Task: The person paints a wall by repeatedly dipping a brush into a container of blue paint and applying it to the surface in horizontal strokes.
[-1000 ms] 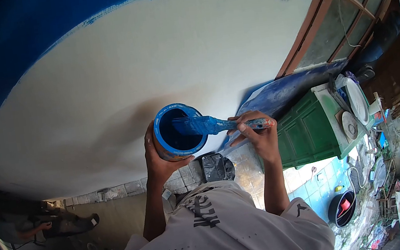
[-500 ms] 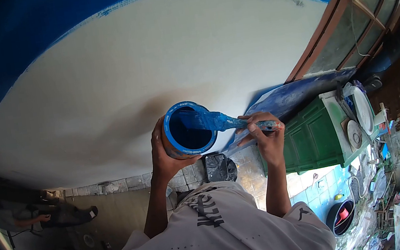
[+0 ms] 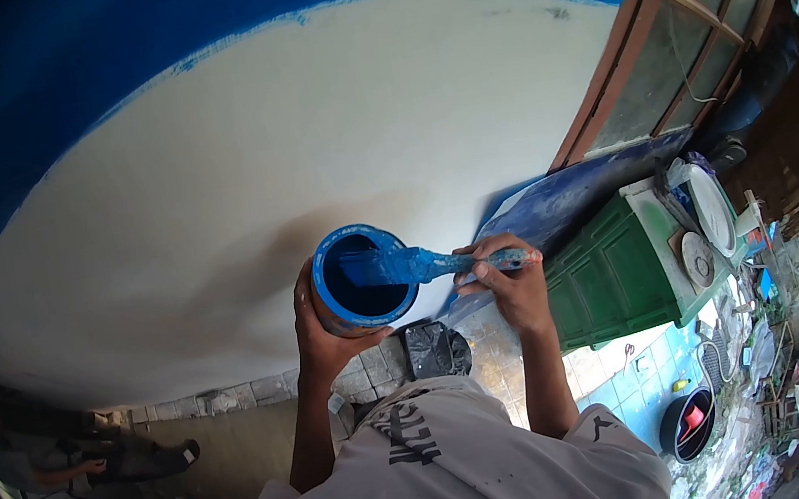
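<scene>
On my feed there's open air above the pot (image 3: 322, 292), in front of the pale wall (image 3: 323, 128), so a hand could slip through there. The brush (image 3: 410, 264) blocks the right rim, the left hand (image 3: 323, 338) hugs the left side, and a green box (image 3: 610, 274) crowds the right hand's (image 3: 515, 285) outer side.

the can (image 3: 320, 282) has a bright blue rim with paler flecks, a dark blue inside and an orange-brown outer side. the brush (image 3: 414, 265) is blue, its handle blotched with red-orange toward the end. the wall (image 3: 301, 111) is off-white below a deep blue band with a streaky edge. the shirt (image 3: 510, 477) is pale grey with black lettering, the cupboard (image 3: 605, 273) green, the window frame (image 3: 607, 66) reddish brown.
</scene>
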{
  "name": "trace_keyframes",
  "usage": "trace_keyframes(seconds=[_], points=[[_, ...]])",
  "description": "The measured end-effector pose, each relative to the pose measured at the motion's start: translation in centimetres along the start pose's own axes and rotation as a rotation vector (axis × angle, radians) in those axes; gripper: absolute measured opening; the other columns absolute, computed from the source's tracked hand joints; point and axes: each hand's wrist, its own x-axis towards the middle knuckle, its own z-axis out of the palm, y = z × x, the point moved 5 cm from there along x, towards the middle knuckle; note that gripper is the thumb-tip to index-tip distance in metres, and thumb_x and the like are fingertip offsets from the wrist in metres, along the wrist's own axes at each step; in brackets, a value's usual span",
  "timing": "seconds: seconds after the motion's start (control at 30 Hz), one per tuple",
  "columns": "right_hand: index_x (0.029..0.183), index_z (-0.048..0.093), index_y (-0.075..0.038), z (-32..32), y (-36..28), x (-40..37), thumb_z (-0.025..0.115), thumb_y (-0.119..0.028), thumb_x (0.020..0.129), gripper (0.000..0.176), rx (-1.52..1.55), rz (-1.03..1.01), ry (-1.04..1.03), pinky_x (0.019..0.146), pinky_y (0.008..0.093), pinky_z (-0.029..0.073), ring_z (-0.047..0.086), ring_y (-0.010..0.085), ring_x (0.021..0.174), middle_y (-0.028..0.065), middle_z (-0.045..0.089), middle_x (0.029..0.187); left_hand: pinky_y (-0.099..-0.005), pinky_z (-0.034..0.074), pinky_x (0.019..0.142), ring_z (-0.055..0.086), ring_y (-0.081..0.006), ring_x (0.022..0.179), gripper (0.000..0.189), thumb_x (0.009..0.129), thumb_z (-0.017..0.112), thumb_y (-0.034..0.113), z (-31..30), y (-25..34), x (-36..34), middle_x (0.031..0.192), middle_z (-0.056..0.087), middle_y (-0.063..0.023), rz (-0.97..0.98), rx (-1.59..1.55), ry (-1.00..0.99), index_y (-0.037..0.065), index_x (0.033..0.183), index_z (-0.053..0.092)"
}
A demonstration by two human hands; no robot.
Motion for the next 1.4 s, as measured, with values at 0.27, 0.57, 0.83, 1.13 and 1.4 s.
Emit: trace_keyframes(seconds=[0.27, 0.57, 0.83, 1.13, 1.4], points=[[0.098, 0.066, 0.005, -0.1, 0.7, -0.2, 0.075, 0.000, 0.091, 0.012, 0.046, 0.010, -0.046, 0.082, 0.0426, 0.069, 0.075, 0.0299, 0.092, 0.0265, 0.067, 0.114, -0.0511, 0.040, 0.119, 0.043, -0.0364, 0.145, 0.138, 0.051, 0.105, 0.030, 1.0, -0.1, 0.3, 0.158, 0.038, -0.0193, 0.013, -0.043, -0.039, 0.007, 0.159, 0.024], [0.093, 0.065, 0.006, 0.1, -0.5, 0.2, 0.066, -0.004, 0.098, 0.011, 0.012, 0.006, 0.077, 0.076, 0.0398, 0.068, 0.075, 0.0287, 0.088, 0.0258, 0.071, 0.104, -0.0512, 0.040, 0.117, 0.046, -0.0372, 0.142, 0.137, 0.050, 0.105, 0.034, 1.8, -0.8, 0.0, 0.153, 0.043, -0.0204, -0.009, -0.082, -0.076, 0.005, 0.158, 0.026], [0.100, 0.069, 0.006, 0.4, -1.2, 0.1, 0.062, 0.004, 0.089, 0.013, -0.190, 0.049, -0.124, 0.080, 0.0356, 0.063, 0.075, 0.0252, 0.090, 0.0209, 0.071, 0.111, -0.0473, 0.043, 0.113, 0.052, -0.0318, 0.134, 0.130, 0.050, 0.104, 0.025, 3.1, -2.2, -0.5, 0.143, 0.049, -0.0158, -0.116, -0.208, -0.079, 0.005, 0.154, 0.030], [0.111, 0.070, 0.003, -0.2, -1.6, -0.2, 0.063, 0.003, 0.092, 0.020, -0.287, 0.093, -0.235, 0.090, 0.0358, 0.058, 0.071, 0.0236, 0.102, 0.0181, 0.069, 0.120, -0.0486, 0.043, 0.115, 0.050, -0.0338, 0.138, 0.133, 0.050, 0.105, 0.025, 3.3, -2.2, 0.1, 0.148, 0.047, -0.0184, -0.060, -0.170, -0.082, 0.005, 0.157, 0.027], [0.113, 0.072, 0.000, -0.2, -2.8, 0.7, 0.071, 0.006, 0.090, 0.023, -0.445, -0.017, -0.297, 0.098, 0.0394, 0.057, 0.071, 0.0267, 0.112, 0.0182, 0.074, 0.117, -0.0499, 0.043, 0.116, 0.048, -0.0355, 0.141, 0.136, 0.050, 0.105, 0.029, 3.4, -2.4, 0.1, 0.152, 0.045, -0.0196, -0.068, -0.143, -0.039, 0.005, 0.158, 0.027]])
